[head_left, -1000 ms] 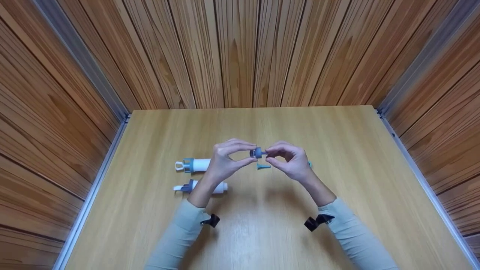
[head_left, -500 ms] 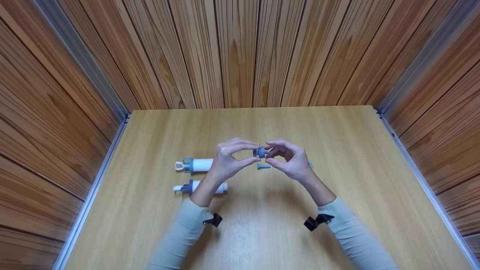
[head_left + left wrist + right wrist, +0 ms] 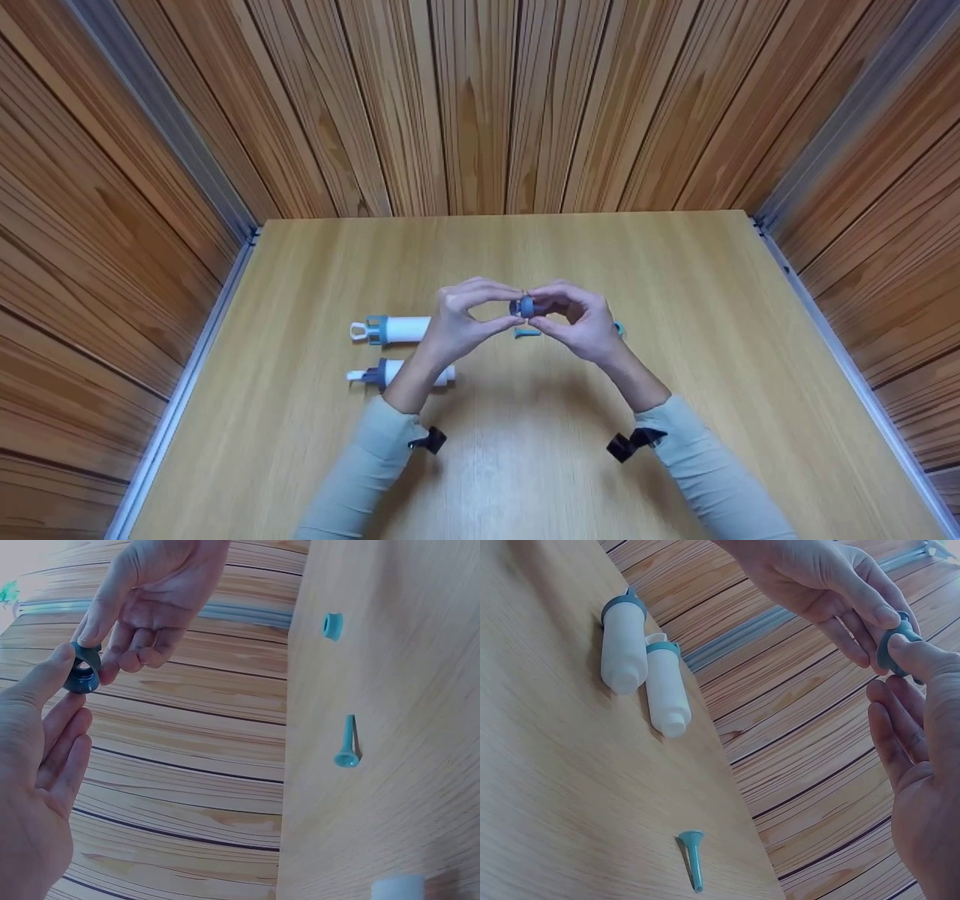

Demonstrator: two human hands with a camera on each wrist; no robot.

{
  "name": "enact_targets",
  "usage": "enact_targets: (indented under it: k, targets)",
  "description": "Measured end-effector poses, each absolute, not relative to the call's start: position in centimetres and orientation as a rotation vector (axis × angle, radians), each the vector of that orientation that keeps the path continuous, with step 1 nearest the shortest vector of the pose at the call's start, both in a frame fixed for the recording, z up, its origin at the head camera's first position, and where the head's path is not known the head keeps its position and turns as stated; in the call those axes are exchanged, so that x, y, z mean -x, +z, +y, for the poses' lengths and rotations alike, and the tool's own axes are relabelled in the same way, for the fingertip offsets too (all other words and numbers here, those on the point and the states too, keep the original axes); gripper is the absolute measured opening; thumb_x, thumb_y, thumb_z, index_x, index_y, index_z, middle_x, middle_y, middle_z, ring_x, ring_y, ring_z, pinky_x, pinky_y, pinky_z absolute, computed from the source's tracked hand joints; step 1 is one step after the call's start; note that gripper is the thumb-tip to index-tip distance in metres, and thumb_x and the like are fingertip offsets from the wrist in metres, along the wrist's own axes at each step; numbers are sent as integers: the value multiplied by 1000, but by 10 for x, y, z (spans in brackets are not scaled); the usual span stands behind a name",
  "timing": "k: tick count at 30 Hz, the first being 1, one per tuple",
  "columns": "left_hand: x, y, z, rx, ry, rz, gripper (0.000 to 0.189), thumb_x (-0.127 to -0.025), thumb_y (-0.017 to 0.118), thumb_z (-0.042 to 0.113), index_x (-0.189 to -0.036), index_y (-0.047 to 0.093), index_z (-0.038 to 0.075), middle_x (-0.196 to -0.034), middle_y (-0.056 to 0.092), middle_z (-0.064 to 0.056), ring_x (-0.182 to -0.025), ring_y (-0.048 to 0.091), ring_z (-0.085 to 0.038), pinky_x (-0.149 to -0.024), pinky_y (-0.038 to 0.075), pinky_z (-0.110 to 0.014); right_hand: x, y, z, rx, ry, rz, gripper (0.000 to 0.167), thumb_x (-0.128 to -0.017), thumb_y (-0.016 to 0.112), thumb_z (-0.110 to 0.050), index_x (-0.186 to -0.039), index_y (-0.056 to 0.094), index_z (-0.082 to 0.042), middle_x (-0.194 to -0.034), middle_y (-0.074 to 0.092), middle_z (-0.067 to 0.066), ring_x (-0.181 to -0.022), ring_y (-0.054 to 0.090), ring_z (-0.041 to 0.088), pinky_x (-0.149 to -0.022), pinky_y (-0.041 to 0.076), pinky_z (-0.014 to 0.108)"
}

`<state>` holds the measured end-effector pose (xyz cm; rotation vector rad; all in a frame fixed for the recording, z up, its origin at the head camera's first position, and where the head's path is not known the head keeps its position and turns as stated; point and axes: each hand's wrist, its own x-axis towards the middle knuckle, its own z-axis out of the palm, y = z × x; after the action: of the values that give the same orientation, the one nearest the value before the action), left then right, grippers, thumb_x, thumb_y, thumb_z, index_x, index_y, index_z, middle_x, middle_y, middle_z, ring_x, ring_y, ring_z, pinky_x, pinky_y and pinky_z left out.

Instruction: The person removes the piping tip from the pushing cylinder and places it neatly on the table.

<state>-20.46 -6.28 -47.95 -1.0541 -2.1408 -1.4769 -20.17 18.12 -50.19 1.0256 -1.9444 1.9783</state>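
Note:
Above the table, both hands hold one small blue-grey screw collar (image 3: 527, 306) with an open ring end. My left hand (image 3: 469, 319) pinches its open end between thumb and fingers. The right hand (image 3: 576, 319) pinches the other side, thumb and fingertips close round it, hiding the narrow stem. In the left wrist view the hollow of the collar (image 3: 82, 681) shows. In the right wrist view, a right thumb presses over the collar (image 3: 889, 652). Beneath the hands a teal funnel-shaped nozzle (image 3: 527, 332) lies on the table.
Two white cylinders lie at the left, the far one (image 3: 405, 330) with a teal cap and handle, the near one (image 3: 442, 376) with a blue-grey cap. A teal ring (image 3: 332, 626) lies on the table beyond the right hand. Wood-panelled walls enclose the table (image 3: 510, 465).
The left hand and the collar have shifted slightly right. The right fingers have moved from the stem up onto the collar, and the stem is now hidden.

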Motion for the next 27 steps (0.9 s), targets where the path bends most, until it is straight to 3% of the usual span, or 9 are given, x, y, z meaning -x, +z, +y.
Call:
enact_targets:
  k: [7,15,18,21,27]
  targets:
    - [205,-481,-65,1061,-1482,-2173,31,-94,91,13,-124,85,4,-122,87,-12,-118,82,-29,-109,66,-43,202,-503,181,-1038,1973,-1945,37,-98,84,1,-123,68,23,-120,80,-11,-103,79,8,-95,66,19]
    - [204,-482,-68,1053,-1474,-2191,31,-96,90,11,-126,85,5,-127,86,-14,-122,81,-32,-110,66,-45,204,-502,181,-1038,1943,-1974,41,-100,85,-7,-124,68,22,-121,80,-11,-102,79,11,-95,66,20]
    - [203,-483,-68,1044,-1473,-2201,30,-97,89,10,-126,85,5,-126,86,-14,-121,82,-32,-109,67,-46,204,-502,182,-1033,1926,-1987,38,-99,85,-3,-125,69,21,-121,80,-12,-102,79,11,-96,66,20]
    - [202,-484,-70,1030,-1465,-2220,30,-97,89,11,-125,85,5,-124,86,-14,-119,82,-31,-107,67,-44,204,-502,183,-1028,1917,-1991,34,-94,81,12,-125,68,21,-121,80,-13,-104,79,7,-96,66,20]
    - [202,-486,-70,1016,-1447,-2227,28,-96,90,11,-123,86,4,-117,84,-14,-111,81,-31,-101,69,-39,205,-500,184,-1007,1899,-1998,39,-86,75,29,-123,68,21,-120,80,-15,-106,80,2,-97,66,20]
